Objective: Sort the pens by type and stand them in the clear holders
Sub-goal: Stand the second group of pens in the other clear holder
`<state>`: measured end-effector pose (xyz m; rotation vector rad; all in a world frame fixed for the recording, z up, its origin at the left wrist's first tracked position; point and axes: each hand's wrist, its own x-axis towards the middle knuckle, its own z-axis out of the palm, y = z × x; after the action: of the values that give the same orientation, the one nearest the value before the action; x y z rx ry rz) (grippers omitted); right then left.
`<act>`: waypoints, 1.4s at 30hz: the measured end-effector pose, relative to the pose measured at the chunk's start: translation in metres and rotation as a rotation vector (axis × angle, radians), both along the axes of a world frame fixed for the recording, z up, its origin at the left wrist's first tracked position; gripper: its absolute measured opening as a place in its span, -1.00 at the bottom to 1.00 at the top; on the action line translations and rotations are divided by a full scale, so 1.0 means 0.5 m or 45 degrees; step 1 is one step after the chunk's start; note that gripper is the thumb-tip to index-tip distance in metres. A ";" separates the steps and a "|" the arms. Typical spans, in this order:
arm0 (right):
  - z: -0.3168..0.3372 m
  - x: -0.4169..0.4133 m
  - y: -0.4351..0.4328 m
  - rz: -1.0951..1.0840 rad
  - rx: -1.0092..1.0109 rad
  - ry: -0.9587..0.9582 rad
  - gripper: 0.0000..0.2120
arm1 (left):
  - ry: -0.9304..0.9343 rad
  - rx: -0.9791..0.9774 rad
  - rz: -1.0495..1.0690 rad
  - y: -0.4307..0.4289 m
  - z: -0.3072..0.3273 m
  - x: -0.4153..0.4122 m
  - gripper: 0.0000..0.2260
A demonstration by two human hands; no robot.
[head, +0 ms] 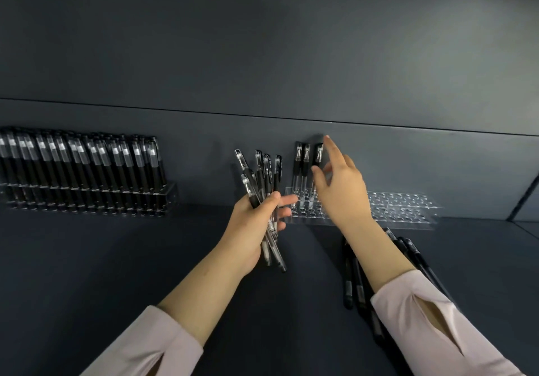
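My left hand [256,224] grips a bundle of several clear-barrelled black pens [262,177], caps fanned upward. To its right a clear holder [402,209] with rows of holes stands against the wall; three pens [303,165] stand upright at its left end. My right hand [339,183] hovers over those pens with fingers spread and straight, the index finger reaching past the rightmost cap. It holds nothing. Loose black pens [354,276] lie on the shelf under my right forearm, partly hidden by it.
At the far left another clear holder [172,192] stands packed with several rows of dark pens [78,165]. The dark shelf surface [116,259] runs to a dark back wall [262,55]. A panel edge shows at the far right.
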<state>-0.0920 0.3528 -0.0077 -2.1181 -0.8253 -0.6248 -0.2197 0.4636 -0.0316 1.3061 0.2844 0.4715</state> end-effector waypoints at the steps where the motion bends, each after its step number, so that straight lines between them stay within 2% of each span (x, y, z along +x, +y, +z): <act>1: 0.004 -0.005 0.000 0.038 0.069 0.022 -0.52 | -0.009 -0.011 0.001 0.000 0.001 0.000 -0.83; 3: 0.013 -0.015 0.000 0.164 0.195 0.144 -0.70 | -0.019 -0.010 -0.005 -0.001 0.003 0.001 -0.84; 6: 0.024 -0.033 -0.002 0.459 0.326 0.507 -0.88 | -0.022 0.012 -0.018 -0.007 0.004 0.000 -0.84; 8: 0.024 -0.041 -0.004 0.597 0.389 0.701 -0.89 | -0.026 0.031 -0.024 -0.011 0.003 -0.001 -0.86; 12: 0.025 -0.042 -0.007 0.695 0.540 0.913 -0.90 | -0.039 0.059 -0.048 -0.014 0.005 -0.002 -0.85; 15: 0.028 -0.038 -0.011 0.759 0.675 1.009 -0.90 | -0.043 -0.013 -0.076 -0.017 0.006 0.000 -0.82; 18: 0.034 -0.028 -0.018 0.583 0.954 0.921 -0.89 | -0.012 -0.064 -0.091 -0.014 0.003 -0.001 -0.79; 22: 0.039 -0.006 -0.049 0.115 1.352 0.559 -0.83 | 0.007 -0.154 -0.087 -0.007 0.001 0.000 -0.82; 24: 0.038 0.002 -0.063 -0.028 1.418 0.377 -0.81 | 0.044 -0.200 -0.058 -0.007 -0.001 0.001 -0.82; 27: 0.034 0.004 -0.067 -0.082 1.366 0.267 -0.81 | 0.063 -0.195 -0.042 -0.008 -0.003 0.003 -0.90; 31: 0.029 -0.008 -0.051 -0.050 1.145 0.199 -0.83 | -0.025 -0.176 -0.019 -0.006 -0.005 0.005 -0.91; 34: 0.027 -0.016 -0.040 -0.024 0.992 0.165 -0.83 | -0.077 -0.199 -0.015 -0.008 -0.004 0.004 -0.85; 38: 0.020 -0.015 -0.032 0.005 0.834 0.126 -0.82 | -0.032 -0.141 -0.030 -0.012 -0.002 -0.002 -0.81; 42: 0.015 -0.008 -0.025 -0.016 0.698 -0.015 -0.77 | 0.002 -0.079 -0.051 -0.016 -0.001 -0.004 -0.80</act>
<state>-0.0958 0.3401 -0.0001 -1.6216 -0.5643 -0.7699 -0.2216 0.4558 -0.0321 1.2491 0.2717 0.4249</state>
